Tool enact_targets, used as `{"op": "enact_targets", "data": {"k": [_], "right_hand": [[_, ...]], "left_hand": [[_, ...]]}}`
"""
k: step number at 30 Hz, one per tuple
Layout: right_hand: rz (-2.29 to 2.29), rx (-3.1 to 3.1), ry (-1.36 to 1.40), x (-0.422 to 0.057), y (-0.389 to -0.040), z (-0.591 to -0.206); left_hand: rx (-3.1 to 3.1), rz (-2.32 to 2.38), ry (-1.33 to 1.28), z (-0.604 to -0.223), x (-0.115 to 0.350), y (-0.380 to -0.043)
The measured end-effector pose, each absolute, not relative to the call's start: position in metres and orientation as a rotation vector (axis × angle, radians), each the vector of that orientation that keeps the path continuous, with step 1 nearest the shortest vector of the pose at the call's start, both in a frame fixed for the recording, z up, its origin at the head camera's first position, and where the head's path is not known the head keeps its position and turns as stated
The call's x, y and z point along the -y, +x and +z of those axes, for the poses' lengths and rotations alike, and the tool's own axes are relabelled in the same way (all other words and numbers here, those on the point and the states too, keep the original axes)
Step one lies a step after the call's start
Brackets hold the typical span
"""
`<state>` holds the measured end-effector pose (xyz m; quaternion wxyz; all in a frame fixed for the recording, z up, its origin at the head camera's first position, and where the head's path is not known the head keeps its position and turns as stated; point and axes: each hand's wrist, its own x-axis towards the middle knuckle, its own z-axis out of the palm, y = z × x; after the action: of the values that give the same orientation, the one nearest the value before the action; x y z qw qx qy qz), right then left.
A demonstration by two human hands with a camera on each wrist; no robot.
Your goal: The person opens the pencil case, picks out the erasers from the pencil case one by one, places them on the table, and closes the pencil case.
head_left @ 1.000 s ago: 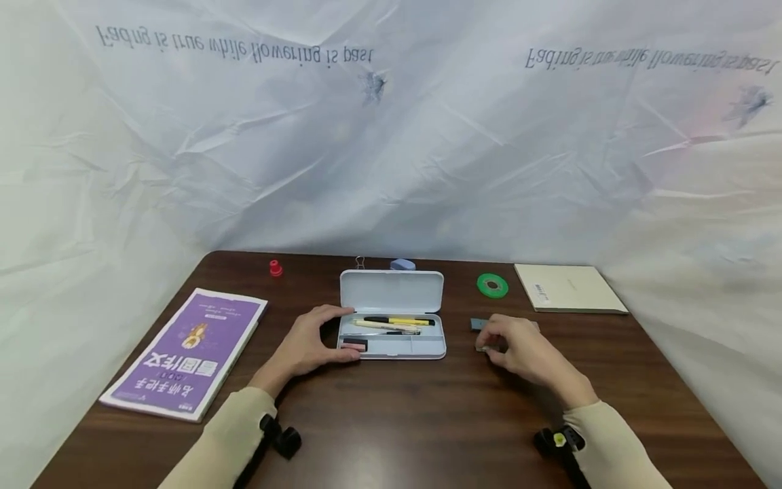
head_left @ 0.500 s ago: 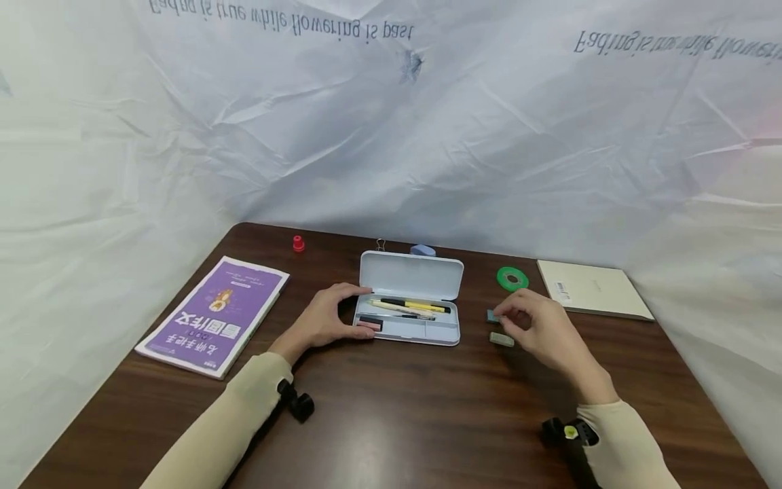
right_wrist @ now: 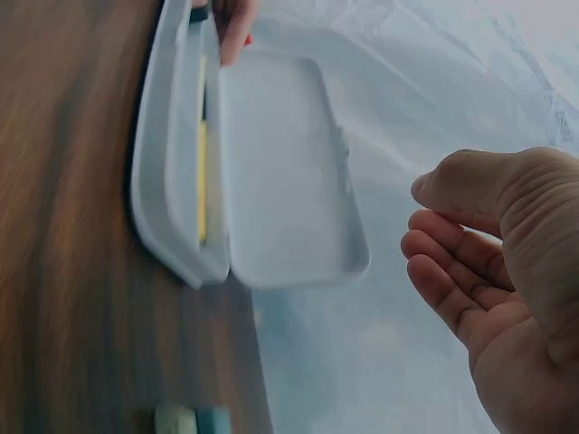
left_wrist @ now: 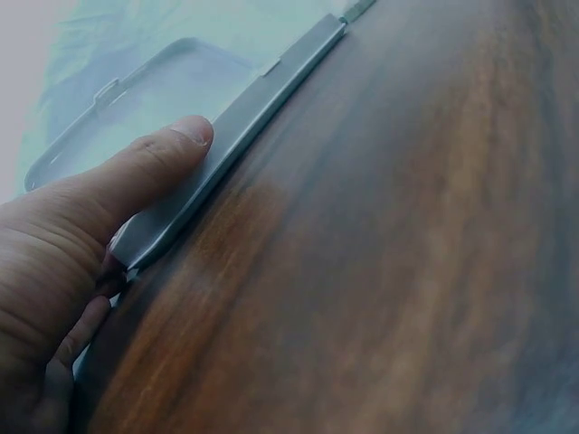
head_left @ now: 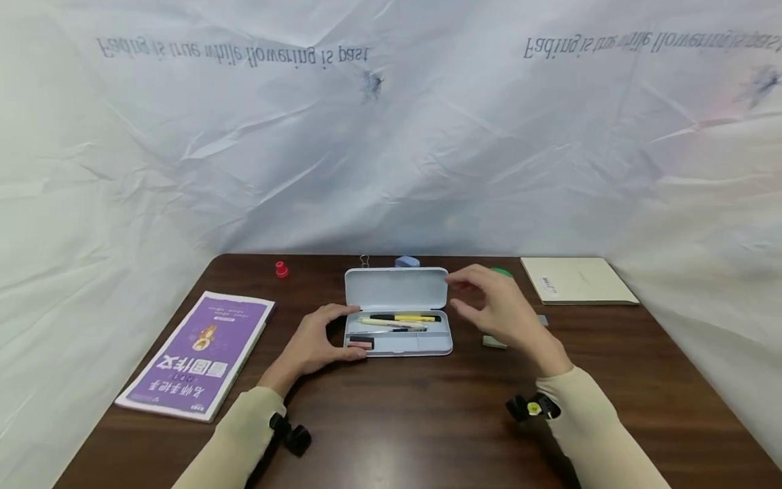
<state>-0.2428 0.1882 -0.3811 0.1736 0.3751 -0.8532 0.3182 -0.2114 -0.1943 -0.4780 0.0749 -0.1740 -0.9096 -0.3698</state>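
Maybe the left hand (head_left: 313,345) could get nipped: it grips the pencil case (head_left: 435,345), at twelve o'clock, by its nine o'clock end, close to the lid (head_left: 396,288). The right hand (head_left: 506,314), empty, thumb and fingers apart, is near the lid's three o'clock edge; a bump could drop it.

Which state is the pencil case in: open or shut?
Open: the pencil case has its lid raised, and pens show inside.

Long beige sleeves (head_left: 235,441); black wrist cameras (head_left: 297,440); yellow marking (head_left: 534,409) on right.
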Motion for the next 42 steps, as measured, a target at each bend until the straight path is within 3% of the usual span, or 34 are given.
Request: {"op": "enact_targets", "data": {"k": [20, 42], "right_hand": [[1.098, 2.34, 1.228, -0.116, -0.244, -0.362], [1.148, 2.5, 1.475, -0.074, -0.246, -0.4]], "left_hand": [[2.724, -1.13, -0.53, -0.475, 0.193, -0.209], [2.698, -1.133, -0.558, -0.474, 0.193, -0.21]]}}
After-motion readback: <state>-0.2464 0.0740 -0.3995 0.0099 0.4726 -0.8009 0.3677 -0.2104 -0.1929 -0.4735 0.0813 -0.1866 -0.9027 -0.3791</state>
